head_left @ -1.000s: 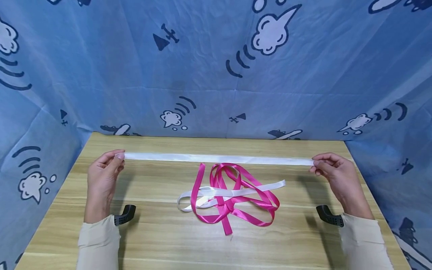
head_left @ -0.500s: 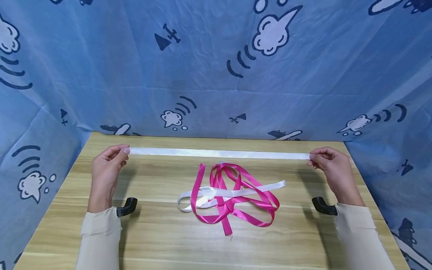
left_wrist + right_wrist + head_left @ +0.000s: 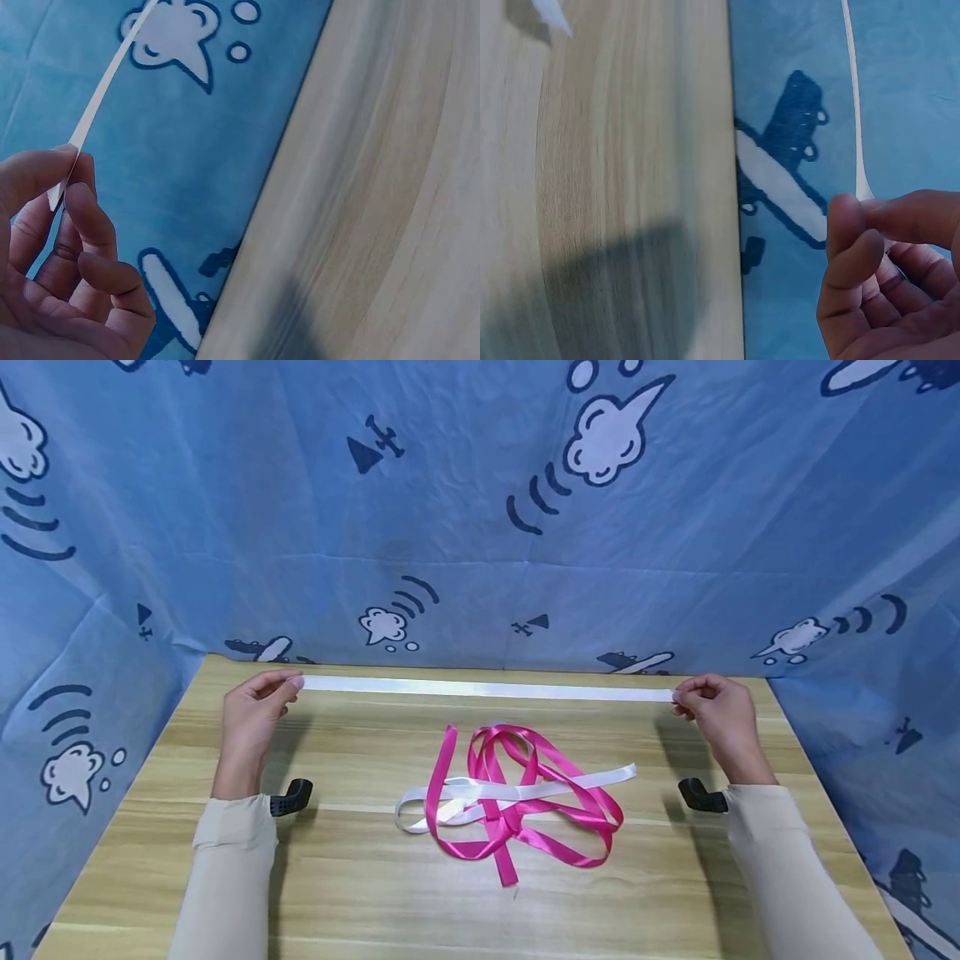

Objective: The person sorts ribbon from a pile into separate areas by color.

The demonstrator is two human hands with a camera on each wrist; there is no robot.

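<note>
A white ribbon (image 3: 487, 689) is stretched straight from side to side above the back of the table. My left hand (image 3: 258, 708) pinches its left end between thumb and finger; the same grip shows in the left wrist view, with a short tip of ribbon (image 3: 58, 193) poking below the fingers. At the other end, my right hand (image 3: 716, 720) pinches the ribbon the same way, its thumb and fingertip meeting in the right wrist view. Below the ribbon, a loosely looped pink ribbon (image 3: 501, 828) lies tangled with another white ribbon (image 3: 551, 789) on the table.
The wooden table (image 3: 360, 902) ends at the back against a blue printed cloth (image 3: 450, 510), which also hangs at both sides. Black camera mounts (image 3: 292, 797) stick out inward from both wrists, near the sleeves.
Both hands have moved forward, toward the back edge, and slightly closer together, carrying the white ribbon with them. It stays taut. The ribbons on the table lie as before.
</note>
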